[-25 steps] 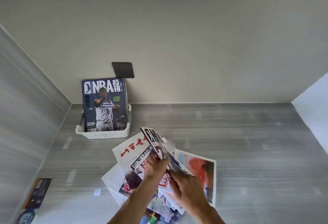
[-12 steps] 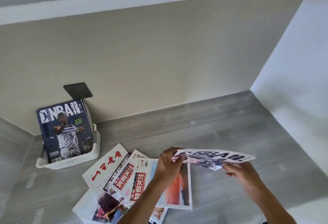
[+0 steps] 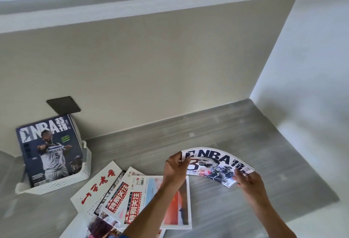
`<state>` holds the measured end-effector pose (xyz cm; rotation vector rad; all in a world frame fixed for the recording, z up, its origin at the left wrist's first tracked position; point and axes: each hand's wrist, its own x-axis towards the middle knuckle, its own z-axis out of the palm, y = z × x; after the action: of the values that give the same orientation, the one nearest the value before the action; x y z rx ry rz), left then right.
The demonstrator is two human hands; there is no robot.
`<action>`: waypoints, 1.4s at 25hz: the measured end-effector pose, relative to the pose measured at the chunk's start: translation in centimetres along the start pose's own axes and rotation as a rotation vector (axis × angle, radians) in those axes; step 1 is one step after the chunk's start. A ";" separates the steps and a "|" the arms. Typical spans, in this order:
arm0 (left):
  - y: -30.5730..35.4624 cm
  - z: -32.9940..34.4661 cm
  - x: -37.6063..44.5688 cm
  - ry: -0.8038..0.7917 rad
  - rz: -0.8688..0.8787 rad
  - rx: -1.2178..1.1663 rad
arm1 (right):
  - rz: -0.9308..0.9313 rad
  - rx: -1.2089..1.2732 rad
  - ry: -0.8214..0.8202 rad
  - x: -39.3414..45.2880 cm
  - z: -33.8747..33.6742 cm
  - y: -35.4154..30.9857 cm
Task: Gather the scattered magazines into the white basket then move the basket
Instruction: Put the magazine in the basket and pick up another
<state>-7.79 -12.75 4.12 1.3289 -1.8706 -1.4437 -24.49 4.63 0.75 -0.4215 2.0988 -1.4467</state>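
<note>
I hold a white NBA magazine point(image 3: 213, 166) above the grey surface, bowed upward between both hands. My left hand point(image 3: 174, 169) pinches its left edge and my right hand point(image 3: 247, 183) grips its right corner. The white basket point(image 3: 56, 181) stands at the back left against the wall, with a dark NBA magazine point(image 3: 50, 149) upright inside it. Several scattered magazines point(image 3: 120, 192) lie fanned out on the surface between the basket and my left forearm, red Chinese titles showing.
The grey wood-grain surface point(image 3: 217, 132) sits in an alcove closed by a beige back wall and a white side wall point(image 3: 311, 86) on the right. A dark socket plate point(image 3: 63, 104) is on the wall above the basket. A shelf point(image 3: 132, 2) overhead carries more magazines.
The view swung up and right. The magazine I lifted from the pile has moved right and turned flat, cover facing me, with my hands spread to its two ends.
</note>
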 end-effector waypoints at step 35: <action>-13.9 -54.9 7.5 0.651 -0.080 -0.165 | -0.237 -0.178 -0.543 -7.1 56.5 -22.6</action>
<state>37.89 -46.52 10.15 1.5607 -1.2616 -0.9974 13.85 -42.54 8.32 -1.0354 1.7728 -1.1024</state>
